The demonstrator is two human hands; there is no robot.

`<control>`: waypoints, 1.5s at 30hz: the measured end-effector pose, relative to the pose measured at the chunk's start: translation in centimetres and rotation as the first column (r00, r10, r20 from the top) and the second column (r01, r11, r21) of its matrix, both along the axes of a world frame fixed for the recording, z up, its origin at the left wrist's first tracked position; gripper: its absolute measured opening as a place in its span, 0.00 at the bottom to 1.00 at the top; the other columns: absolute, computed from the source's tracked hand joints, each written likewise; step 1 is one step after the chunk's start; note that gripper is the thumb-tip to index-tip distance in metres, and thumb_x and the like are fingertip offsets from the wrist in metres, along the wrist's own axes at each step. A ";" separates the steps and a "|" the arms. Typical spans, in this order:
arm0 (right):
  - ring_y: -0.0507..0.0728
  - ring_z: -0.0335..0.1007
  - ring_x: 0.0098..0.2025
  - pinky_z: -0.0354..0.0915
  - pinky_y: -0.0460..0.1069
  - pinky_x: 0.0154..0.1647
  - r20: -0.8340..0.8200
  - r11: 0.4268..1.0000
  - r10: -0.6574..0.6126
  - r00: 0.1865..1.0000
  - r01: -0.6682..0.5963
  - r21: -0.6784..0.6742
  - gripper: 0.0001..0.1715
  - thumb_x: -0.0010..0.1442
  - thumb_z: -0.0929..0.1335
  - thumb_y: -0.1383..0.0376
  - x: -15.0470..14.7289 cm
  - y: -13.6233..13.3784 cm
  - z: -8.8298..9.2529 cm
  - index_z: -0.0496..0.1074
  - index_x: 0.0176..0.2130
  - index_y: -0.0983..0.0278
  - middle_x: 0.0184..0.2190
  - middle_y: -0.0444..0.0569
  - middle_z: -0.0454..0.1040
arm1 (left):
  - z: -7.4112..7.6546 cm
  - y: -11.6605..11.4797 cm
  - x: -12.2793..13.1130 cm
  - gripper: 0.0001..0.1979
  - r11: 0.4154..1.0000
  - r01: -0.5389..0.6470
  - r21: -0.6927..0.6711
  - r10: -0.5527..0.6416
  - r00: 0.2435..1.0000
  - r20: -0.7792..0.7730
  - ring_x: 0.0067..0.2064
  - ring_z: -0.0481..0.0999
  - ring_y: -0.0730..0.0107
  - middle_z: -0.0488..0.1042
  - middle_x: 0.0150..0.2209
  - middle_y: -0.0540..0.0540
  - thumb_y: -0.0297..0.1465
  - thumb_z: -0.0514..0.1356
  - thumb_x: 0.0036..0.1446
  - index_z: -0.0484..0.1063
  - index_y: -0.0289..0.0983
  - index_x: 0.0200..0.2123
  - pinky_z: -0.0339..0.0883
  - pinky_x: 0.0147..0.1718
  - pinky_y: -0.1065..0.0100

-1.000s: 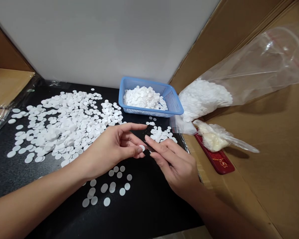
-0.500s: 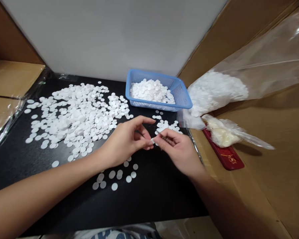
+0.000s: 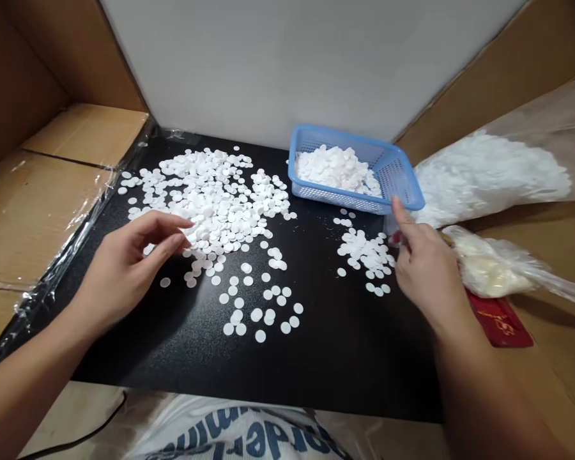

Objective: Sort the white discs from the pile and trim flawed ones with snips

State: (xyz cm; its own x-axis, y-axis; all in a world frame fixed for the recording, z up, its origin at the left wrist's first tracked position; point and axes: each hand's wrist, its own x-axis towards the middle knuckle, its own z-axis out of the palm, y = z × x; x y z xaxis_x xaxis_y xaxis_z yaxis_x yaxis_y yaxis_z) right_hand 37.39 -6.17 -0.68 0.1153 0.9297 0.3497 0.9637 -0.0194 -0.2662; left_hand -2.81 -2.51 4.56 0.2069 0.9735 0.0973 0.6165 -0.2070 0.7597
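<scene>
My left hand (image 3: pixel 129 268) hovers over the front left edge of a spread pile of small white discs (image 3: pixel 220 211) on a black tabletop (image 3: pixel 345 370). Its thumb and index finger are apart, and nothing shows between them. To the right, my right hand (image 3: pixel 426 268) has its index finger stretched toward the basket while the other fingers curl in. What they hold, if anything, is hidden. Beside that hand lies a smaller heap of white discs (image 3: pixel 364 250). Several loose discs (image 3: pixel 269 316) are scattered over the middle of the tabletop.
A blue plastic basket (image 3: pixel 311 190) holding white discs stands at the back against the pale panel (image 3: pixel 278 70). Right of it are a clear bag of white pieces (image 3: pixel 493 172), a small bag with pale yellow contents (image 3: pixel 493 265) and a red flat case (image 3: pixel 508 322). Cardboard (image 3: pixel 43 211) borders the left.
My hands were together over the middle, pinching a white disc. They have parted, left toward the big pile and right toward the smaller heap. More loose discs show, and the view has shifted left.
</scene>
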 end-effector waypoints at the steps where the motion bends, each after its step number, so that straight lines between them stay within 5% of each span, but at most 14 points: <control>1: 0.63 0.67 0.34 0.66 0.58 0.38 0.016 1.000 -0.005 1.000 0.005 0.028 0.33 0.63 0.56 0.68 0.0 0.0 0.0 0.66 0.65 0.61 0.33 0.53 0.66 | -0.5 -0.7 -0.7 0.07 0.998 -0.013 0.059 0.015 0.999 -0.031 0.39 0.76 0.68 0.78 0.38 0.48 0.33 0.59 0.64 0.74 0.40 0.44 0.67 0.40 0.65; 4: 0.63 0.68 0.37 0.67 0.58 0.40 -0.004 0.994 -0.007 1.000 0.007 0.108 0.21 0.65 0.61 0.61 -0.2 0.0 -0.1 0.78 0.50 0.60 0.36 0.53 0.64 | -1.7 -2.8 -1.7 0.04 0.982 0.062 0.181 -0.040 0.992 -0.121 0.41 0.75 0.67 0.76 0.39 0.48 0.31 0.60 0.63 0.75 0.41 0.40 0.67 0.41 0.65; 7: 0.61 0.68 0.36 0.68 0.58 0.40 -0.050 0.992 0.007 0.999 -0.001 0.130 0.16 0.64 0.66 0.55 -0.8 0.0 -0.2 0.77 0.32 0.61 0.37 0.53 0.64 | -2.8 -4.4 -0.7 0.06 0.953 0.224 0.205 -0.193 0.968 -0.162 0.42 0.74 0.67 0.74 0.40 0.48 0.29 0.59 0.65 0.76 0.42 0.40 0.68 0.41 0.65; 11: 0.61 0.68 0.38 0.69 0.60 0.44 -0.063 0.994 0.030 0.998 -0.023 0.108 0.16 0.64 0.65 0.57 -2.1 -0.2 -0.3 0.76 0.46 0.60 0.43 0.54 0.64 | -3.6 -5.2 2.6 0.07 0.903 0.404 0.145 -0.362 0.899 -0.247 0.40 0.71 0.64 0.72 0.38 0.47 0.29 0.57 0.67 0.76 0.40 0.40 0.64 0.38 0.63; 17: 0.63 0.68 0.46 0.69 0.61 0.48 -0.096 0.988 0.154 0.983 -0.150 0.045 0.28 0.70 0.58 0.62 -5.2 -0.9 -0.6 0.57 0.66 0.60 0.46 0.55 0.64 | -3.8 -4.3 6.7 0.02 0.848 0.527 -0.061 -0.509 0.776 -0.373 0.38 0.69 0.62 0.72 0.36 0.48 0.27 0.63 0.62 0.72 0.38 0.35 0.57 0.36 0.62; 24: 0.62 0.70 0.42 0.71 0.58 0.41 -0.117 0.953 0.268 0.956 -0.281 -0.113 0.26 0.70 0.56 0.67 -6.7 -1.4 -1.2 0.61 0.64 0.63 0.42 0.55 0.65 | -3.3 -3.2 7.4 0.08 0.853 0.495 -0.163 -0.521 0.800 -0.297 0.36 0.70 0.65 0.71 0.32 0.51 0.22 0.59 0.60 0.70 0.38 0.29 0.55 0.37 0.63; 30: 0.63 0.72 0.42 0.72 0.57 0.38 -0.099 0.952 0.247 0.964 -0.261 -0.158 0.23 0.69 0.59 0.65 -6.5 -1.5 -1.2 0.64 0.62 0.64 0.43 0.56 0.68 | -3.4 -2.9 7.4 0.06 0.893 0.448 -0.039 -0.430 0.825 -0.367 0.39 0.70 0.63 0.71 0.35 0.49 0.24 0.58 0.62 0.71 0.38 0.33 0.57 0.39 0.60; 37: 0.65 0.73 0.47 0.71 0.58 0.44 -0.123 0.966 0.236 0.964 -0.247 -0.074 0.17 0.69 0.61 0.65 -6.6 -1.5 -0.6 0.69 0.55 0.62 0.45 0.56 0.73 | -3.3 -4.6 8.3 0.05 0.841 0.539 -0.036 -0.489 0.730 -0.478 0.38 0.68 0.59 0.71 0.35 0.47 0.30 0.64 0.61 0.71 0.38 0.33 0.55 0.39 0.58; 45: 0.61 0.74 0.42 0.71 0.55 0.41 -0.173 0.962 0.271 0.947 -0.271 0.024 0.16 0.68 0.63 0.64 -6.4 -1.7 0.2 0.71 0.53 0.61 0.41 0.53 0.75 | -3.5 -4.4 8.5 0.03 0.845 0.516 -0.144 -0.525 0.746 -0.410 0.38 0.70 0.59 0.71 0.35 0.48 0.26 0.62 0.59 0.72 0.39 0.32 0.55 0.38 0.58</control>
